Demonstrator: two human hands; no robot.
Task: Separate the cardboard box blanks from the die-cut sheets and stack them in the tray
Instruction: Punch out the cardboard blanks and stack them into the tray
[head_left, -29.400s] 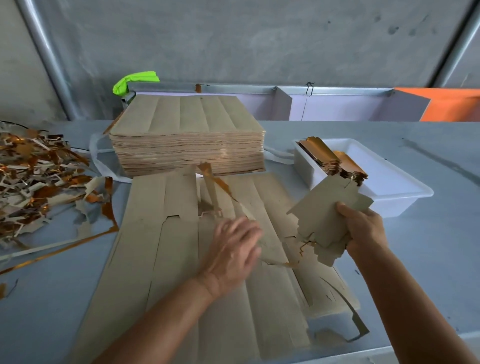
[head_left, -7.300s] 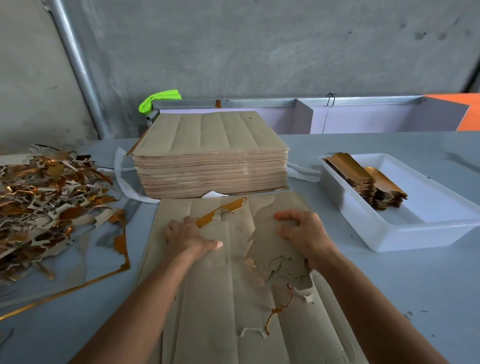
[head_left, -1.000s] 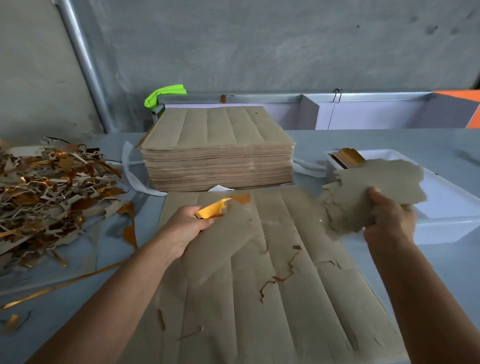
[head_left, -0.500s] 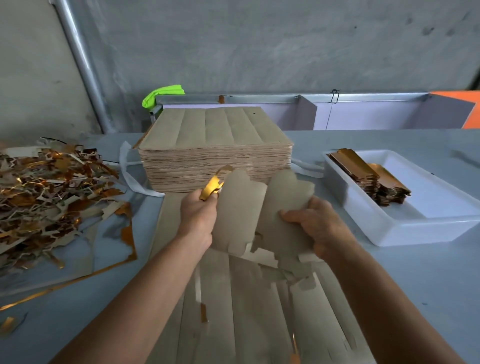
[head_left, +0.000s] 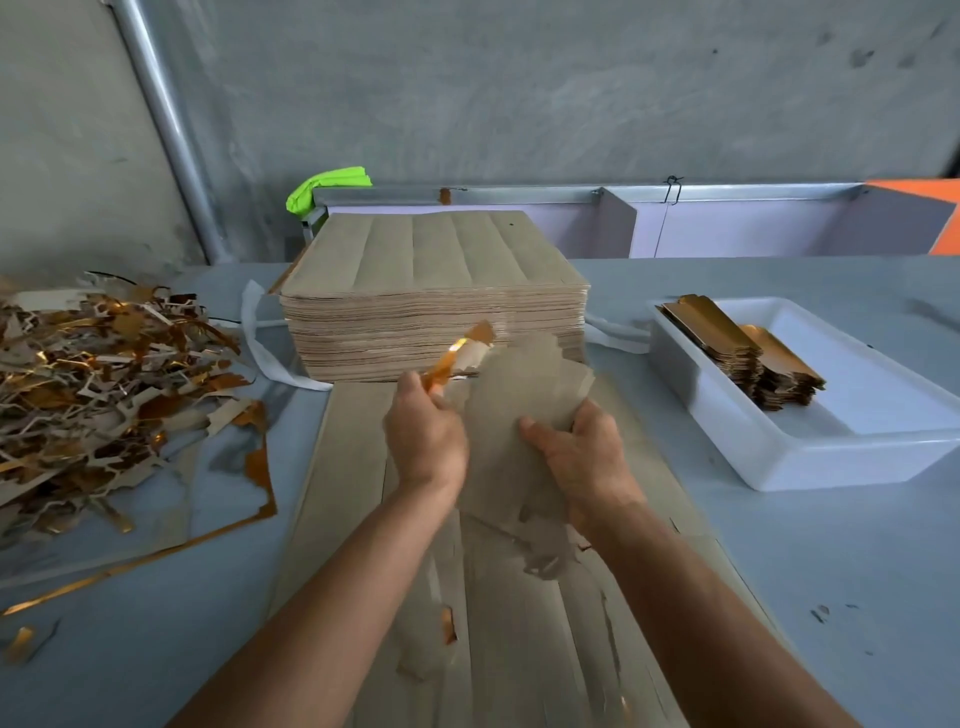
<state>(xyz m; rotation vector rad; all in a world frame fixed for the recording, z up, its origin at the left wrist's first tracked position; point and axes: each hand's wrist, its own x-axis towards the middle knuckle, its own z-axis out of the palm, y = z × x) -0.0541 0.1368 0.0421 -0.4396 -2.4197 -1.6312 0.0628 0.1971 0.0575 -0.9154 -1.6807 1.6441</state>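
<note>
We have both forearms reaching forward over the die-cut sheets (head_left: 498, 623) that lie flat on the grey table (head_left: 779, 597); our left hand (head_left: 426, 441), back of the hand up, has its fingers curled round a strip of gold-faced scrap (head_left: 460, 353) that sticks up and away from us; our right hand (head_left: 582, 457) grips a bundle of brown box blanks (head_left: 519, 415) raised off the sheets, thumb lying across the near face and the other fingers hidden behind; the two hands sit close together, the scrap strip touching the bundle's upper left edge. Beyond our hands stands the tall stack of uncut sheets (head_left: 431, 291); to the right the white tray (head_left: 841, 462) holds gold blanks (head_left: 743, 353) piled at its far left end; a heap of offcuts (head_left: 104, 384) lies at the left.
</note>
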